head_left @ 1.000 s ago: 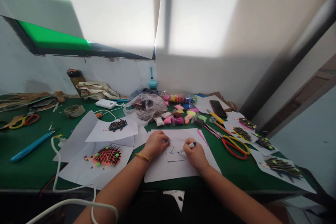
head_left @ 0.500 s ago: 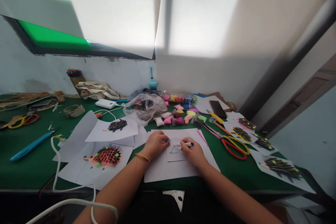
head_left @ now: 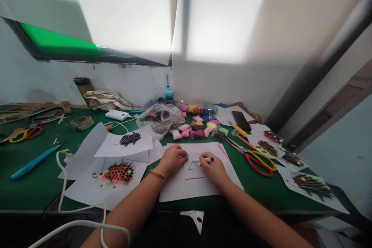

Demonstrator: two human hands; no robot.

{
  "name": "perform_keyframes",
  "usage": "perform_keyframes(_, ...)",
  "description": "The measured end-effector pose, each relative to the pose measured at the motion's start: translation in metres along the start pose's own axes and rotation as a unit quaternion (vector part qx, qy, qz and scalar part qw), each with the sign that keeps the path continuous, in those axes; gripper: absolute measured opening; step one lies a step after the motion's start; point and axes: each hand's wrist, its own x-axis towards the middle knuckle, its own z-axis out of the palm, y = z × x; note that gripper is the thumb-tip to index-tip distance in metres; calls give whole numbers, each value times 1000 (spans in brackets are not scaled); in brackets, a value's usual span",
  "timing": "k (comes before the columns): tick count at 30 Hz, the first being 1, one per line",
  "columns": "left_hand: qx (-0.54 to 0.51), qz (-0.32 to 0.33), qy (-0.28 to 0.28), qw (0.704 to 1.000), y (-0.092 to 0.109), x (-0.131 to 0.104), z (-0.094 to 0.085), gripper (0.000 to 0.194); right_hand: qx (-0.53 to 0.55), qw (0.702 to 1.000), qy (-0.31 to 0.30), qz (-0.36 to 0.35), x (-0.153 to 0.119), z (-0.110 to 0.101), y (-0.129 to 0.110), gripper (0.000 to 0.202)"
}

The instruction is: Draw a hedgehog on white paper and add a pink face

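Note:
My right hand (head_left: 213, 168) is closed around a white marker with a dark blue end (head_left: 208, 159). Its tip is at a small white sheet (head_left: 193, 175), where a few blue lines form an angular shape. My left hand (head_left: 173, 159) rests at that sheet's upper left corner, fingers drawn together; a small pale bluish thing (head_left: 184, 156) shows at the fingertips, too small to name. Under the small sheet lies larger white paper (head_left: 174, 193). Left of it are sheets bearing a red hedgehog figure (head_left: 116, 172) and a dark hedgehog figure (head_left: 130, 138).
Scissors with red and yellow handles (head_left: 260, 164) lie right of the paper, near several hedgehog pictures (head_left: 312, 186). Packets of coloured clay (head_left: 197, 133) and a plastic bag (head_left: 159, 118) stand behind. A blue cutter knife (head_left: 35, 162) and a white cable (head_left: 62, 186) are at left.
My right hand and the marker have shifted very slightly left over the small sheet. My left hand stays in place.

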Motion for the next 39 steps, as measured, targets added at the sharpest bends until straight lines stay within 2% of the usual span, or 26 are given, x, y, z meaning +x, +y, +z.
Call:
perform_keyframes(18,-5,3,-1,1000,0,0,0,16,-1,999,32,-2,0,-3,-3,24)
perform_keyframes(30,-7,-1,1,1000,-1,0,1,16,-8,1000,16,0,-1,-2,-2,23)
perform_keyframes(39,-5,-1,-4,1000,0,0,0,16,-5,999,38,-12,-1,-3,-3,21)
